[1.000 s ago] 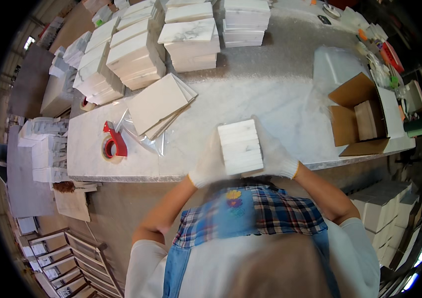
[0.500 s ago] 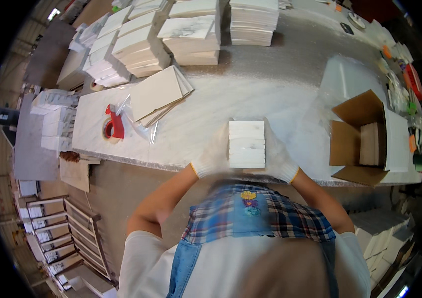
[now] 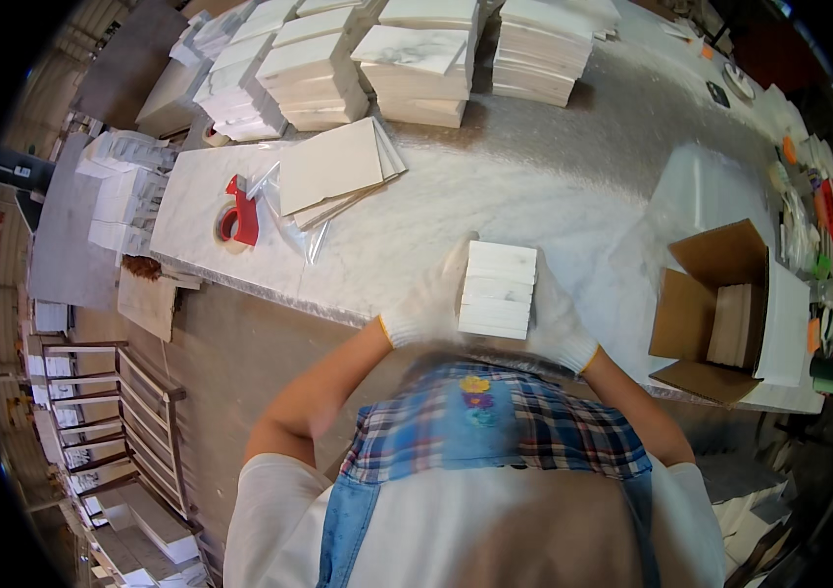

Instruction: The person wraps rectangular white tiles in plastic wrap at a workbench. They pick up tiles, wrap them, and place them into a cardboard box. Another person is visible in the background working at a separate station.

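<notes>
A compact stack of white marble-look tiles [image 3: 498, 291], seen edge-on, is clasped between my two gloved hands near the table's front edge. My left hand [image 3: 433, 299] presses along its left side, and my right hand [image 3: 558, 312] wraps the right side. Both wear thin white gloves with yellow cuffs. Parts of the fingers are hidden behind the stack. To the right stands an open cardboard box [image 3: 671, 312] with a similar bundle of tiles [image 3: 734, 325] inside.
Tall tile stacks [image 3: 412, 83] line the back of the marble-topped table [image 3: 416, 216]. At left lie a red tape dispenser [image 3: 244, 213] and flat beige sheets [image 3: 330, 171]. Clear plastic [image 3: 706, 186] lies behind the box. A slatted rack [image 3: 147, 412] stands on the floor at left.
The whole view has tilted and shifted, so the table edge now slopes down to the right. The tile stack stays clasped between both hands and appears slightly turned.
</notes>
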The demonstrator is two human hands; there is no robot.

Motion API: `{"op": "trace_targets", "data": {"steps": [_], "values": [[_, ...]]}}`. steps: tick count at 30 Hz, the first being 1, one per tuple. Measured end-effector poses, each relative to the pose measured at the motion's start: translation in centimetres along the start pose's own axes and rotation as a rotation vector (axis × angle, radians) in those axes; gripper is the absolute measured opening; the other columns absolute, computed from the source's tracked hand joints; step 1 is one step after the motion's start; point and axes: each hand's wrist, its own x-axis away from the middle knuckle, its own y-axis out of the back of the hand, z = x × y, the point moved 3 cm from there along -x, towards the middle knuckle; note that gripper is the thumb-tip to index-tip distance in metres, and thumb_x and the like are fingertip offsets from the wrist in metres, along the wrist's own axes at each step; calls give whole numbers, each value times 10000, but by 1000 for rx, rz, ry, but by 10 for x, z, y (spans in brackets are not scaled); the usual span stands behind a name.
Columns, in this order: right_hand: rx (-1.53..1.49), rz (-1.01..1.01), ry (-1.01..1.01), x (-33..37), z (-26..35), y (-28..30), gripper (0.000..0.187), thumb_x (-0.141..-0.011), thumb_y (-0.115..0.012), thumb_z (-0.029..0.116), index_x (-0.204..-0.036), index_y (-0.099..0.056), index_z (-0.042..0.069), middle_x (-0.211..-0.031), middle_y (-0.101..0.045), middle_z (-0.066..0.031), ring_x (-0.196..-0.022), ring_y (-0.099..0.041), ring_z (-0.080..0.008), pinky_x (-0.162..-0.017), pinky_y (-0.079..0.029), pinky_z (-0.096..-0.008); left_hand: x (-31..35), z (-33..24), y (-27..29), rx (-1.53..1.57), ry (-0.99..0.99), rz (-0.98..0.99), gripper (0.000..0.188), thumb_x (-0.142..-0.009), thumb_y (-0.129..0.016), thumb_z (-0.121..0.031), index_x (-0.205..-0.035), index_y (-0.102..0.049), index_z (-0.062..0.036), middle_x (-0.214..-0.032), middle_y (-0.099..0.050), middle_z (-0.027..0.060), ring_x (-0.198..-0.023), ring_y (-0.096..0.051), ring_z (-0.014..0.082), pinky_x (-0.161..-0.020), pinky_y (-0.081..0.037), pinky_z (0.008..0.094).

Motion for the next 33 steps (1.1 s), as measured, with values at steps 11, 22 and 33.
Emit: {"op": "trace_targets", "data": {"steps": [11, 22, 33], "values": [[-336, -248, -103, 7, -53, 40, 562, -1025, -572, 84, -1558, -428, -19, -1510, -550, -196, -1373, -550, -266, -1110, -472, -365, 7, -21, 16, -37, 43, 59, 1305, -712, -848, -514, -1638, -90, 6, -1597, -300, 341, -1396, -432, 506, -1139, -412, 514], [-355, -603, -36, -81, -13, 116, 502, -1017, -624, 99, -1488, -516, -37, -1419, -633, -180, -1300, -611, -231, -1093, -463, -341, 12, -42, 32, -177, 6, 45, 893, -816, -809, -431, -1482, -425, 23, -1367, -539, 321, -1300, -530, 459, -1089, -436, 495], [-226, -274, 32, -142, 31, 87, 461, -1001, -620, 93, -1436, -571, -50, -1365, -671, -197, -1269, -638, -243, -1073, -481, -345, 26, -36, 36, 285, -141, -63, 909, -794, -765, -91, -1538, -277, 98, -1411, -504, 332, -1348, -498, 442, -1146, -406, 432]]}}
